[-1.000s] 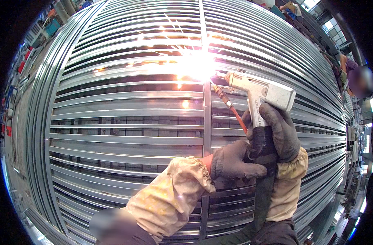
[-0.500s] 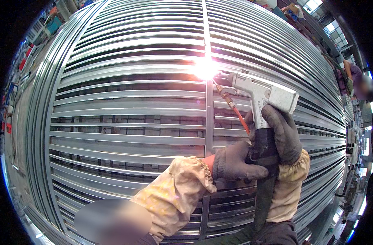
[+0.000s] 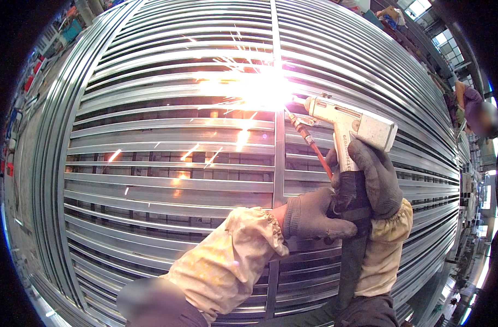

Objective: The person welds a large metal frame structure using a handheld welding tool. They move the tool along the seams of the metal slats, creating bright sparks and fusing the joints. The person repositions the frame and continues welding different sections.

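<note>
Nearest the camera, two forearms in pale, stained cloth sleeves (image 3: 227,256) rise from the lower edge. Each ends in a dark grey knitted glove. The left hand (image 3: 314,215) is clenched round the black hose (image 3: 353,256) just under the grip, steadying it from the side. The right hand (image 3: 374,174) is wrapped tight round the handle of the welding gun (image 3: 349,122), a boxy off-white pistol body with a thin orange-red lead (image 3: 314,147) running down beside it.

Beyond the hands, the gun's nozzle meets the upright bar (image 3: 279,152) of a large steel grille (image 3: 151,180). A white flare (image 3: 260,87) sits at that joint, throwing short orange sparks down and to the left across the slats.

By the look of it, a weld is being struck where a slat crosses the upright, well up the bar. The next move would likely call for holding the nozzle steady on the seam, then shifting along the upright to another crossing without losing the two-handed brace.

The grille is smooth, bright galvanised metal: long flat horizontal slats, evenly gapped and framed by stacked channels. At the far right edge another person (image 3: 472,109) stands, blurred.
</note>
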### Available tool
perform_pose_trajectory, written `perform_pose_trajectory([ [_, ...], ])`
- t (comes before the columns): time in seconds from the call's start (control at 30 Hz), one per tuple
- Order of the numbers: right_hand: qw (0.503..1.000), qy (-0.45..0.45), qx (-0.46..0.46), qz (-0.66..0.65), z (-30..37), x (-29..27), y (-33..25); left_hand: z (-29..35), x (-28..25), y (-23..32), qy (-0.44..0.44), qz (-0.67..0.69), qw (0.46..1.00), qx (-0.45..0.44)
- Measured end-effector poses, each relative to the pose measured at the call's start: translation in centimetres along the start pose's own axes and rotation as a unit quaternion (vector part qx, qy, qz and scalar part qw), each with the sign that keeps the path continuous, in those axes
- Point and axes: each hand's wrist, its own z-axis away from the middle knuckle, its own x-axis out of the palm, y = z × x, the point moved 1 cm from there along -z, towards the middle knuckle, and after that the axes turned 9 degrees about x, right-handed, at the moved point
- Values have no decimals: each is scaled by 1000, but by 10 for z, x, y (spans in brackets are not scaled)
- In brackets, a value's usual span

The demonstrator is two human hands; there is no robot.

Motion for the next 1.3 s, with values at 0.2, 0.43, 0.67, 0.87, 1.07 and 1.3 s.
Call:
perform_pose_trajectory([
  [0.2, 1000, -21, 9, -3, -1, -4, 3, -1, 4, 5, 15, 30, 999, 22],
  [0.43, 1000, -13, -2, 7, -1, -6, 6, 0, 0, 6, -15, 36, 997, -63],
  [0.67, 1000, 0, 29, -10, 3, -3, 3, 2, 2, 4, -15, 59, 994, -89],
  [0.87, 1000, -1, -9, 8, 2, -6, 6, 2, 0, 1, -21, 53, 996, -61],
  [1.07, 999, -11, 37, -3, 4, -8, 3, -1, 3, 2, -8, 46, 999, -11],
  [1.3, 1000, -3, 20, 19, 5, -8, 5, 1, 4, 3, 5, 4, 1000, 11],
])
